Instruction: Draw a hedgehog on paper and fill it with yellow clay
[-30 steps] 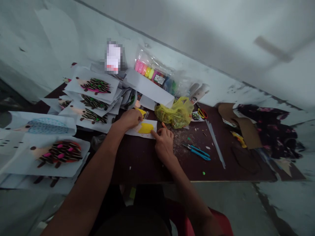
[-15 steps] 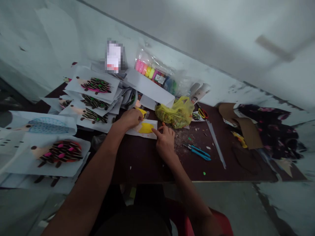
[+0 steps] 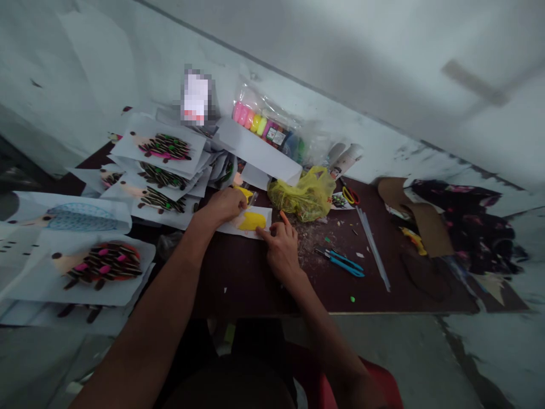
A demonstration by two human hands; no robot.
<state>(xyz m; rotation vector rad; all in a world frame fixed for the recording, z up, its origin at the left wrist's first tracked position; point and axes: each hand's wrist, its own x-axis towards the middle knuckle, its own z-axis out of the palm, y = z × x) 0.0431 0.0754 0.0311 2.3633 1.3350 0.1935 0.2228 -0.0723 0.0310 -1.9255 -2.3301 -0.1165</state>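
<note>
A small white paper sheet (image 3: 267, 212) lies on the dark table, with a flat yellow clay-like patch (image 3: 252, 221) on it. My left hand (image 3: 227, 205) rests at the sheet's upper left with its fingers curled down; whatever is under them is hidden. Next to those fingertips is another yellow piece (image 3: 247, 195) by a clear wrapper. My right hand (image 3: 281, 245) is at the sheet's lower right edge, one digit stretched out to the lower rim of the yellow patch. Past its knuckles shows an orange stick-like thing (image 3: 284, 217), partly covered by the hand.
Behind the sheet sits a yellow plastic bag (image 3: 303, 196). Blue-handled snips (image 3: 344, 263), clear sticks (image 3: 373, 247) and scissors (image 3: 351, 195) lie to the right. Paper sheets with hedgehog figures (image 3: 102, 264) are piled at left. A pack of coloured clay (image 3: 255, 122) leans on the wall.
My right hand has slid slightly left along the lower edge of the yellow patch, baring more of the orange thing. My left hand stays in place.
</note>
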